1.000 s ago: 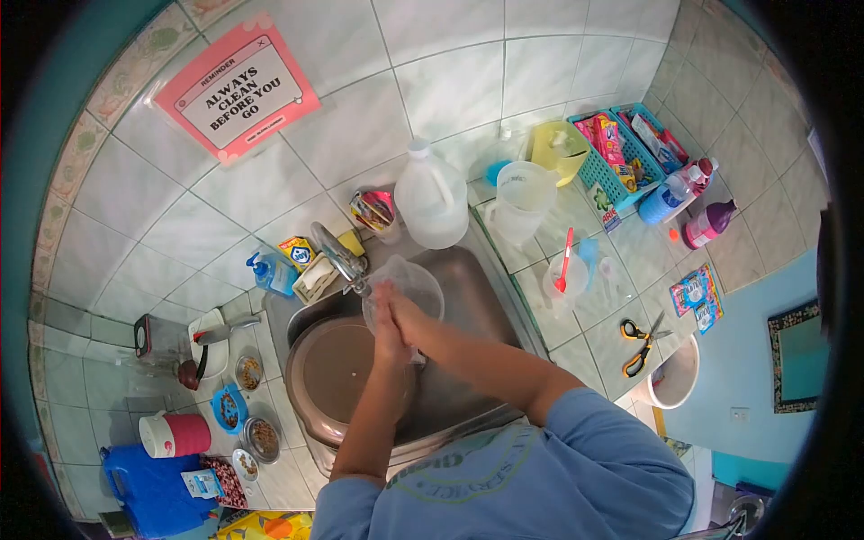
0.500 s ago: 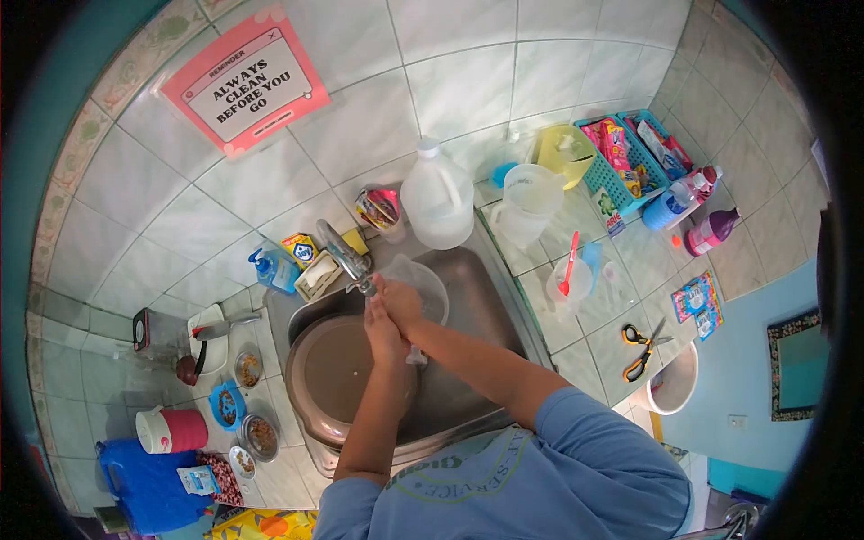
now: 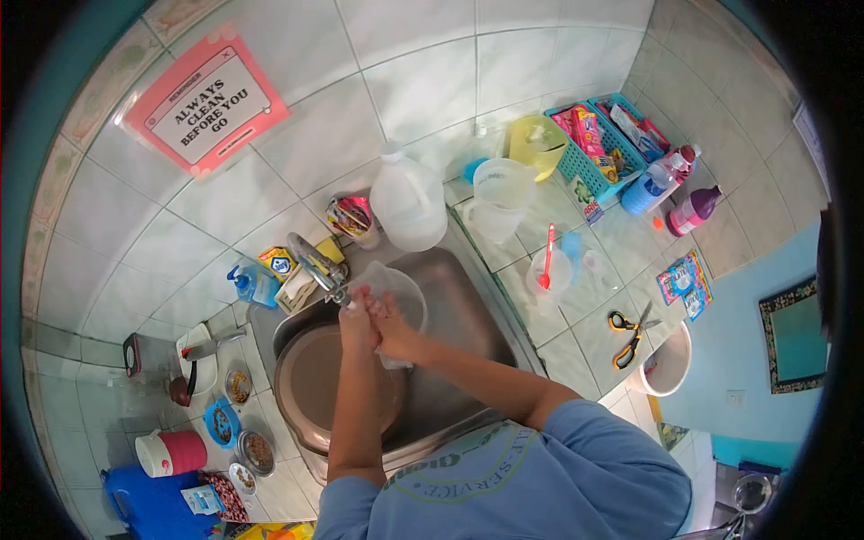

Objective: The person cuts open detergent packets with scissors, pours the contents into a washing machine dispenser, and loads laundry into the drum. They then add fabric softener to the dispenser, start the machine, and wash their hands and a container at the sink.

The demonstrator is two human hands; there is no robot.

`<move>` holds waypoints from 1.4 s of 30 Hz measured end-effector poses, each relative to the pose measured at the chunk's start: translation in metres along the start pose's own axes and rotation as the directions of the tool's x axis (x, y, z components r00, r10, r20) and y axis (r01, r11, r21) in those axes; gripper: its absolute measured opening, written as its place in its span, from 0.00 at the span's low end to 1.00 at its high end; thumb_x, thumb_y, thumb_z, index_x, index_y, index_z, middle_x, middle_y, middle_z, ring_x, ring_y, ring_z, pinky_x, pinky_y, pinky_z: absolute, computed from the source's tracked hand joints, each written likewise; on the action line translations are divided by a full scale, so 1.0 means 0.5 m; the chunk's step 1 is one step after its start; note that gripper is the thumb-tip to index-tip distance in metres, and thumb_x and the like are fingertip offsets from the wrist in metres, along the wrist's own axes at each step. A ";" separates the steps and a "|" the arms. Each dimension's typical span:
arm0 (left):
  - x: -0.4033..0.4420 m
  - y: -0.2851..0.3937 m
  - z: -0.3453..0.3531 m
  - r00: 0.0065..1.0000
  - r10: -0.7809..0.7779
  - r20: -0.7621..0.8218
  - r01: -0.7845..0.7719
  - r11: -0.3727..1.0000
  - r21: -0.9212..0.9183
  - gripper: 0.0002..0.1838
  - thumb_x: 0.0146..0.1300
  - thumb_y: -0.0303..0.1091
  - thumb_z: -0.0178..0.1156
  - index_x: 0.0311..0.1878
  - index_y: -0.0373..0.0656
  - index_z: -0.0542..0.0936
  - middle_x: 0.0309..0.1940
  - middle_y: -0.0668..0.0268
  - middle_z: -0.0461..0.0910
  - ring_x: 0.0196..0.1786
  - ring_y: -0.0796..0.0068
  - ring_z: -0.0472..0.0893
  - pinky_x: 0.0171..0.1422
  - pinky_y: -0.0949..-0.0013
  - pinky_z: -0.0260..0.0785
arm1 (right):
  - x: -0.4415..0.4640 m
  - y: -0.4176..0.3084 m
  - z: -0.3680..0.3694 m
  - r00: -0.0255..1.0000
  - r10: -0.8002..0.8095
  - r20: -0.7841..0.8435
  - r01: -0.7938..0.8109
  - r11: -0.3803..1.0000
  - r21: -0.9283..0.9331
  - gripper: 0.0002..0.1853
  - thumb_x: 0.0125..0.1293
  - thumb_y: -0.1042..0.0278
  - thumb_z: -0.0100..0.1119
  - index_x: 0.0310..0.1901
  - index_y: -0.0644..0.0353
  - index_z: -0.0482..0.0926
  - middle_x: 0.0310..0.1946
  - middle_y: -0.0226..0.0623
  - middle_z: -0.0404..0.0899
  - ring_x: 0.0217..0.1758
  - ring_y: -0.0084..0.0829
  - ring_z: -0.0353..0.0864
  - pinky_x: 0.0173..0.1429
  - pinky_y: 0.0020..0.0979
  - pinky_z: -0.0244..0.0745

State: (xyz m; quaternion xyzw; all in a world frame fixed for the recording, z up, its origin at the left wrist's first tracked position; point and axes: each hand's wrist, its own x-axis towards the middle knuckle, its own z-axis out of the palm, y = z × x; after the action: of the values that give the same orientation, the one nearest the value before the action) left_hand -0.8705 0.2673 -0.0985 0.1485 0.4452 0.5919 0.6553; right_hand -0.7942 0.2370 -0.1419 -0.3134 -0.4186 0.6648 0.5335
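Both of my hands are beneath the silver faucet (image 3: pixel 315 265) at the sink. My left hand (image 3: pixel 358 324) is closest to the spout, with its fingers stretched out. Beside it, my right hand (image 3: pixel 389 328) has its fingers apart, palm turned partly up. Neither one holds anything that I can see. Under and behind them sits a clear plastic container (image 3: pixel 409 301), partly covered by the hands. A large brown round basin or lid (image 3: pixel 337 382) lies in the sink's left part, below my left forearm.
The metal sink (image 3: pixel 463 310) is bordered by tiled counter. Behind it stand a white jug (image 3: pixel 407 202), blue soap bottle (image 3: pixel 256 286) and cup of sachets (image 3: pixel 354 220). Rightward are a clear pitcher (image 3: pixel 499 198), a tub with a red spoon (image 3: pixel 551 270) and scissors (image 3: pixel 630 333). Small bowls (image 3: pixel 256 453) are left.
My hands were clasped together under the faucet; now they have come apart and the right fingers have spread. The whole view has shifted slightly.
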 end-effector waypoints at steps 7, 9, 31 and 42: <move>0.018 -0.007 -0.007 0.975 -0.162 0.150 0.207 0.907 -0.366 0.13 0.65 0.42 0.57 0.41 0.41 0.71 0.21 0.71 0.64 0.22 0.75 0.65 0.30 0.70 0.67 | 0.026 0.049 -0.035 0.961 -0.145 0.234 0.274 0.581 -0.767 0.36 0.52 0.72 0.61 0.64 0.57 0.60 0.59 0.42 0.64 0.66 0.43 0.58 0.70 0.40 0.54; 0.010 -0.010 0.029 0.994 -0.089 0.060 0.088 0.996 0.014 0.15 0.63 0.45 0.59 0.37 0.42 0.71 0.21 0.70 0.64 0.21 0.75 0.65 0.33 0.66 0.67 | 0.046 0.079 -0.048 0.965 -0.213 0.156 0.264 0.755 -0.600 0.35 0.50 0.72 0.61 0.63 0.59 0.63 0.57 0.44 0.66 0.63 0.43 0.60 0.71 0.38 0.52; 0.014 0.058 -0.005 0.929 0.364 -0.065 -0.165 0.565 0.808 0.14 0.60 0.41 0.63 0.29 0.39 0.79 0.14 0.71 0.69 0.15 0.83 0.68 0.16 0.78 0.55 | 0.048 -0.038 0.002 0.940 0.063 -0.337 -0.268 0.749 -0.606 0.26 0.69 0.53 0.40 0.26 0.67 0.79 0.25 0.58 0.76 0.32 0.59 0.76 0.39 0.50 0.70; -0.028 0.056 0.004 0.982 0.153 0.108 -0.186 0.845 0.502 0.02 0.59 0.26 0.58 0.33 0.39 0.76 0.22 0.68 0.75 0.22 0.80 0.73 0.23 0.77 0.63 | 0.055 -0.027 0.001 0.971 0.021 -0.239 -0.149 0.833 -0.533 0.08 0.67 0.69 0.43 0.37 0.63 0.71 0.40 0.53 0.79 0.38 0.41 0.79 0.38 0.41 0.73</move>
State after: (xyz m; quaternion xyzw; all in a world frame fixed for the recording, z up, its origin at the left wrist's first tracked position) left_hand -0.8854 0.2623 -0.0715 0.3740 0.5499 0.5035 0.5516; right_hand -0.7951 0.2645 -0.1288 -0.5436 -0.5140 0.5010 0.4350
